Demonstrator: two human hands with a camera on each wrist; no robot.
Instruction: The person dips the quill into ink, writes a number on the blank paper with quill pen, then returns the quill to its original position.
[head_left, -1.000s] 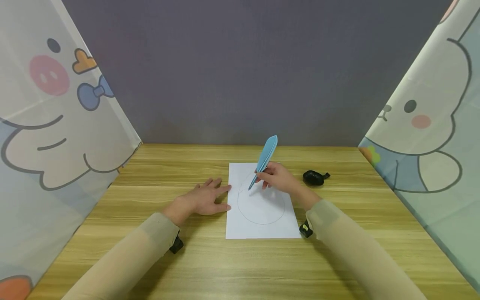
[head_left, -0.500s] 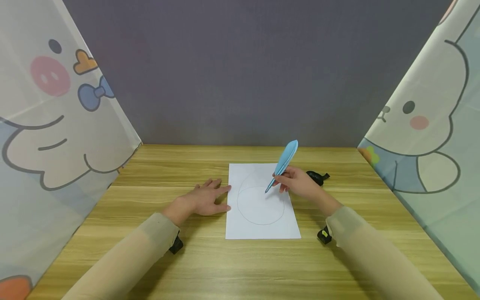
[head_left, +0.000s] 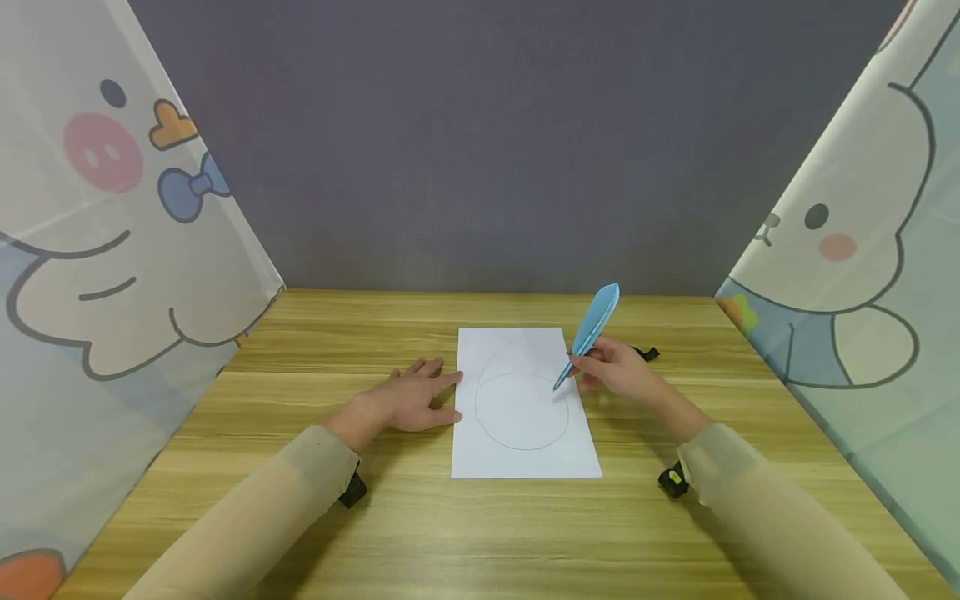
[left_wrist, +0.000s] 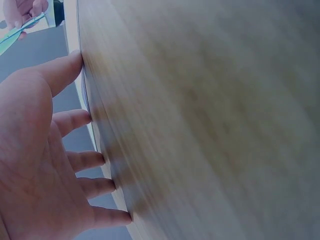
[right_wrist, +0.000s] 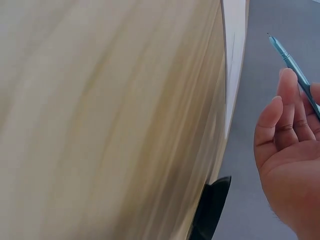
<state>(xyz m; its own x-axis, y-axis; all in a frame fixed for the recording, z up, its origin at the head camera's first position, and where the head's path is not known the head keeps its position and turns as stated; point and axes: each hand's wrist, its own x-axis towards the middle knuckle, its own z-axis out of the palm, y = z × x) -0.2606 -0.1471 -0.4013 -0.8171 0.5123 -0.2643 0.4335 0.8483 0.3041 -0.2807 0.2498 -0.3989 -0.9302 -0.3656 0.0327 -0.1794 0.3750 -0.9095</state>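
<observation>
Both hands work at a white sheet of paper [head_left: 525,433] on the wooden table [head_left: 300,517]: the left hand [head_left: 405,402] lies flat with fingers spread and straight, fingertips touching the sheet's left edge, while the right hand [head_left: 618,371] pinches a blue feather-shaped pen [head_left: 588,333]. Its long axis slants — tip down-left over the sheet's right side, plume up-right. Pencilled ovals mark the sheet; no writing is legible. Whether the tip touches the paper cannot be told.
</observation>
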